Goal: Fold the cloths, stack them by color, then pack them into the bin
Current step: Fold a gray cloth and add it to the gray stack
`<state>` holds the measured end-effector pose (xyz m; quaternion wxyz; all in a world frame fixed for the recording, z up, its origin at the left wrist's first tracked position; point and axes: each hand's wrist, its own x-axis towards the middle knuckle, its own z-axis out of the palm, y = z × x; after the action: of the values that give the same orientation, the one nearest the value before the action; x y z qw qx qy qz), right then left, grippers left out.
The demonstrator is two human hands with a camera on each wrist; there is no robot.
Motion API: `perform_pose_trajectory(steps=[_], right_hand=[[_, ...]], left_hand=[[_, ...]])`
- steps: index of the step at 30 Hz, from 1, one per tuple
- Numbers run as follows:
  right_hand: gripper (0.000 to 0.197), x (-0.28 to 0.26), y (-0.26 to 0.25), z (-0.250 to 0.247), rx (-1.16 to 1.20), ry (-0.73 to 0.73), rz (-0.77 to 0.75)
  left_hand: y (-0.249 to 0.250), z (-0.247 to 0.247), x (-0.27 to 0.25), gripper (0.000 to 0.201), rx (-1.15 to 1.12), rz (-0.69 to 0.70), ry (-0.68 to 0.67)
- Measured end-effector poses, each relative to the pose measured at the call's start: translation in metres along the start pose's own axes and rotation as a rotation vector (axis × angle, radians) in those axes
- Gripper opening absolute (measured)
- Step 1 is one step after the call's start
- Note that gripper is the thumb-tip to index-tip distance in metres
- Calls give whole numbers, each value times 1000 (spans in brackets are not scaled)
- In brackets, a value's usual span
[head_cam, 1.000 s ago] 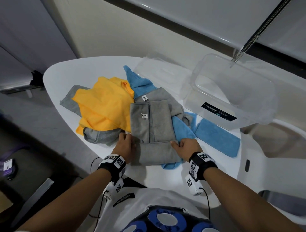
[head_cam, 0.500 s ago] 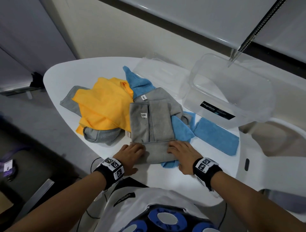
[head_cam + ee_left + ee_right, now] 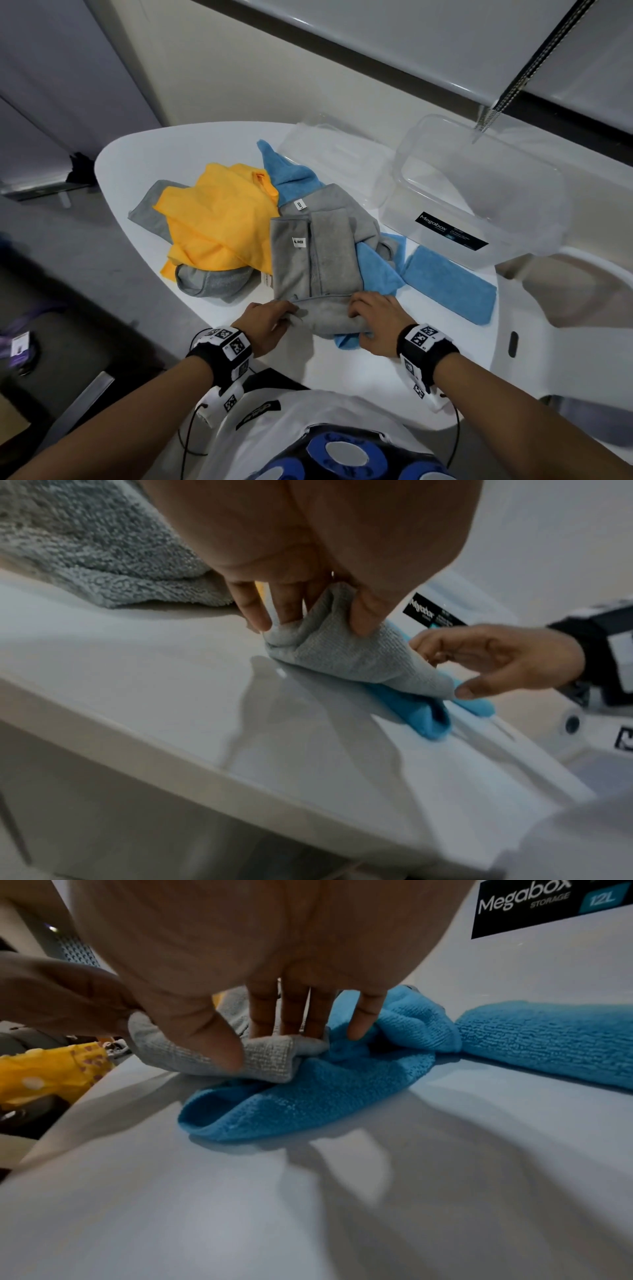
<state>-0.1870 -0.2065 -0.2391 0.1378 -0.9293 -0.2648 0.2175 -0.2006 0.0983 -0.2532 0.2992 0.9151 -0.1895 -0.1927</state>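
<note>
Both hands pinch the near edge of the grey cloth [image 3: 315, 260] — left hand [image 3: 263, 323] at its left corner, right hand [image 3: 375, 318] at its right, thumbs under, fingers on top. Beneath the right grip, a loose blue cloth [image 3: 373, 274] pokes out, mostly hidden. Beyond the left grip lies a yellow cloth [image 3: 219, 226] over another grey one, largely covered. Right of the right grip: folded blue cloth [image 3: 448, 284], then the clear bin [image 3: 479, 192] — its far rim cut by glare.
</note>
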Motion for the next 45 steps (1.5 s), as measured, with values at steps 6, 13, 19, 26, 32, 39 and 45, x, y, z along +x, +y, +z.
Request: perform_pose_trajectory(steps=[6,13,19,26,32,39,45], right_hand=[[28,4,-5,6,-41,43,49],[19,-7,-10,-7,94,21,99],[14,-15,-16,-6,419,-48,214],[32,-1,-16,-11,574,8,272],[41,4,-7,-10,560,-4,281],[33,12,-7,-4,533,114,353],[27,16,-9,-7,500,158,397]], left_hand=[[1,-6,-4,54,-102,-64,-23],[-4,-7,-13,37,-76,-128,-69],[-4,-6,-21,23,-84,-202,-101],[-10,-11,-17,22,-193,-326,-41],[-9,-16,-13,17,-321,-336,-74],[-18,-10,-11,34,-224,-380,-58],[-18,-5,-1,32,-169,-432,-2]])
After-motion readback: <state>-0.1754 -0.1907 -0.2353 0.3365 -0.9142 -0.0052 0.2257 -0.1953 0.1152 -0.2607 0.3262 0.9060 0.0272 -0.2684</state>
